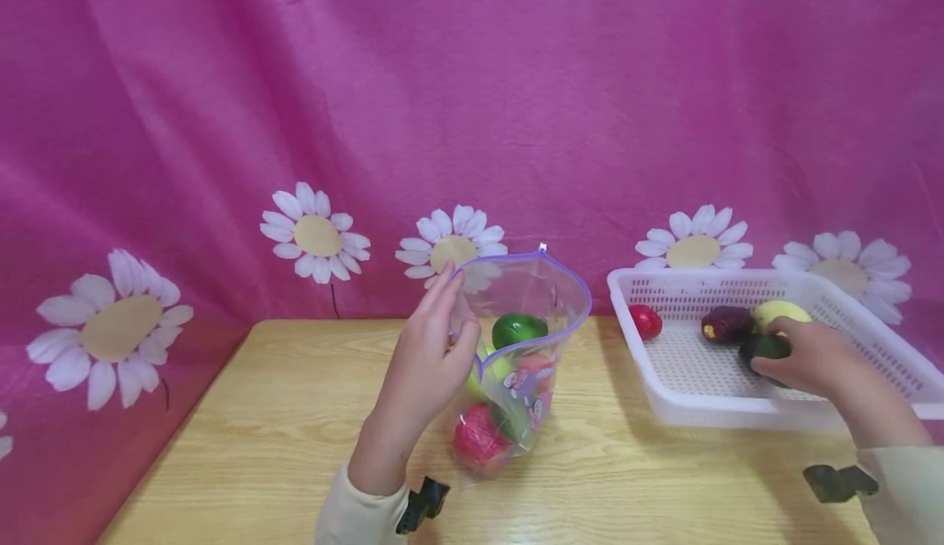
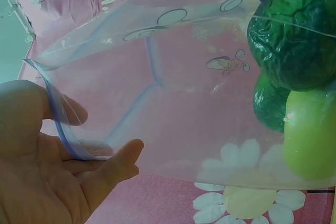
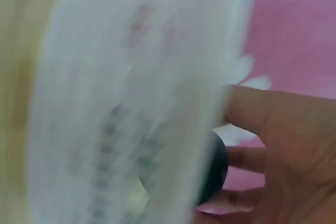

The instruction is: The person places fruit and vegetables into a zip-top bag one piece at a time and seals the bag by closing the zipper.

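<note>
My left hand (image 1: 431,356) holds the purple-edged rim of a clear zip bag (image 1: 553,356), keeping its mouth wide; in the left wrist view the rim (image 2: 65,135) runs between thumb and fingers. Inside the bag are a glossy green fruit (image 1: 519,329), a red fruit (image 1: 481,437) and other green and reddish pieces. Over at the white basket, my right hand (image 1: 822,356) grips a dark green round fruit (image 1: 765,350). The basket wall (image 3: 131,77) blurs across the right wrist view and partly covers that fruit (image 3: 214,169).
The white perforated basket (image 1: 737,410) also holds a red fruit (image 1: 646,321), a dark purple fruit (image 1: 726,324) and a pale yellow-green fruit (image 1: 782,313). Both basket and bag stand on a wooden table (image 1: 295,414). A pink flowered curtain (image 1: 472,102) hangs behind.
</note>
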Tool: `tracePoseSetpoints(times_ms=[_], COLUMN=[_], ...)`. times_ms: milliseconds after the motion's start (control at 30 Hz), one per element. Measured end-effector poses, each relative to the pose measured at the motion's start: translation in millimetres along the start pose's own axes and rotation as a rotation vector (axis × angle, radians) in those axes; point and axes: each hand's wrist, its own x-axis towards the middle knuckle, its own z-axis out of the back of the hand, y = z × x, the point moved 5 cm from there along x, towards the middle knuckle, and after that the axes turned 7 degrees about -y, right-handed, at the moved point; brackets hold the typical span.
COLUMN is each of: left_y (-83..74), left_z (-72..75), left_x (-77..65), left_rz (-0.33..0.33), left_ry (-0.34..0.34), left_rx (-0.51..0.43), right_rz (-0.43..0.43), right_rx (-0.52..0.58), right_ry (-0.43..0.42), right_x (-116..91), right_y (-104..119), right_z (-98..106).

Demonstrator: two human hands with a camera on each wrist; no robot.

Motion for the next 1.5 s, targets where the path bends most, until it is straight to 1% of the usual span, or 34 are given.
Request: tracePoseSetpoints(times_ms=[67,167,300,367,433,533,600,667,767,900,1033,1133,1233,1333,1500], left_y=[-1.6,-3.9,-3.8,-2.6,-2.1,-1.7,-0.9,0.1,0.6,-0.6,-2.2,-1.8,-3.7,-3.9,-3.5], left_z=[-1.0,-2.3,-2.4,-2.4,-2.6,-4.0,-5.1,-7.4,-9.9,-7.6,-3.4,-1.7,-3.1,-3.6,-2.9], left_x=[1.0,2.1,1.3,0.6,-0.2,-1.4,-2.6,-3.7,-4.8,-4.1,-0.7,0.4,2.5,2.6,1.7], left_rz=[-0.002,-0.008,-0.005,-0.007,-0.01,-0.014,-0.009,-0.01,-0.015,-0.02,-0.022,-0.028,-0.031,-0.021,-0.019], left_ry=[0.008,0.016,0.022,0.019,0.018,0.019,0.027,0.036,0.045,0.033,0.026,0.025,0.023,0.016,0.002], left_rx=[0.004,0.012,0.009,0.002,-0.011,-0.034,-0.048,-0.057,-0.066,-0.064,-0.065,-0.071,-0.076,-0.075,-0.066], right_rz=[0.0,0.038,0.136,0.185,0.232,0.266,0.259,0.24,0.242,0.294,0.339,0.369,0.396,0.414,0.426], right_rx=[0.046,0.128,0.255,0.314,0.398,0.505,0.587,0.626,0.662,0.676,0.667,0.622,0.593,0.603,0.597], right_ry=[-0.082,-0.221,-0.401,-0.478,-0.535,-0.601,-0.614,-0.628,-0.647,-0.676,-0.702,-0.714,-0.707,-0.688,-0.69], right_x=[-5.4,-14.9,-30.4,-38.4,-44.6,-50.8,-52.6,-54.1,-54.8,-51.9,-47.5,-45.3,-42.8,-40.1,-36.4], right_y=[25.1,72.3,142.6,174.8,200.6,226.4,236.7,242.8,249.8,261.0,269.6,273.3,273.1,273.4,275.6], right_z=[10.9,25.3,45.2,55.1,62.4,66.7,63.7,58.9,51.4,46.6,45.8,43.2,40.8,36.5,31.5])
